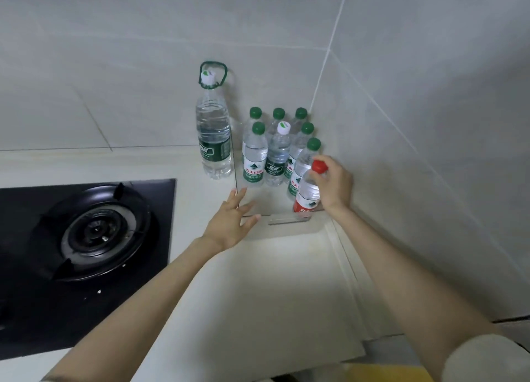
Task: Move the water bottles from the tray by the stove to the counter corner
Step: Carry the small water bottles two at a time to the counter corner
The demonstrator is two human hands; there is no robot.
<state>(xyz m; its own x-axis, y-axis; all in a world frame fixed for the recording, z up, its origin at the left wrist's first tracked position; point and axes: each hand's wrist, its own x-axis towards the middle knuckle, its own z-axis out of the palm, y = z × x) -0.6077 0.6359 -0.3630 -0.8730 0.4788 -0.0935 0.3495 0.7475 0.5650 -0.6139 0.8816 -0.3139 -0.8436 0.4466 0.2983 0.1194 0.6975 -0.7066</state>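
Two bare forearms reach across a pale worktop (272, 281) toward its far right corner, where tiled walls meet. The left grip (229, 223) is released, its fingers spread and straight over the near left corner of a clear plastic tray (286, 228); whether the fingertips touch the tray cannot be told through the transparent plastic. The right grip (334, 183) is clenched around the neck of a red-capped bottle (306, 195), thumb and fingers pinching just under the cap. The bottle, with a red label, leans slightly, and its base sits at the tray's near right edge, close to the right wall.

Behind it, six green-capped bottles (254, 157) stand upright and tightly packed on the tray, filling the corner, with a white-capped bottle (276, 159) in their midst. Just beyond the tray's left edge, a large bottle (213, 140) with a green carrying loop stands on the worktop against the back wall.

At the worktop's left edge lies a black gas stove (97, 232), its burner ring well apart from the bottles.
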